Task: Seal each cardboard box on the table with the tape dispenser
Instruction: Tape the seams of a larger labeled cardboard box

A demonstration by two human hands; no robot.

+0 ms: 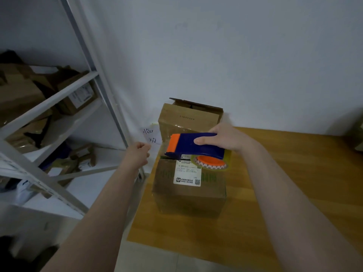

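A closed cardboard box (189,195) with a white shipping label stands at the left end of the wooden table (294,183). My right hand (224,137) grips a blue and orange tape dispenser (194,145) held over the box's far top edge, its tape roll (211,163) just above the lid. Left of the box and off the table, my left hand (137,152) is curled into a fist; whether it pinches a tape end is unclear. Behind the near box a second cardboard box (188,116) stands against the wall with one flap raised.
A white metal shelving rack (59,107) loaded with several parcels fills the left side, close to the table's left edge. A paper note (150,136) with handwriting hangs on the wall by the far box. Another object shows at the table's far right edge (358,136).
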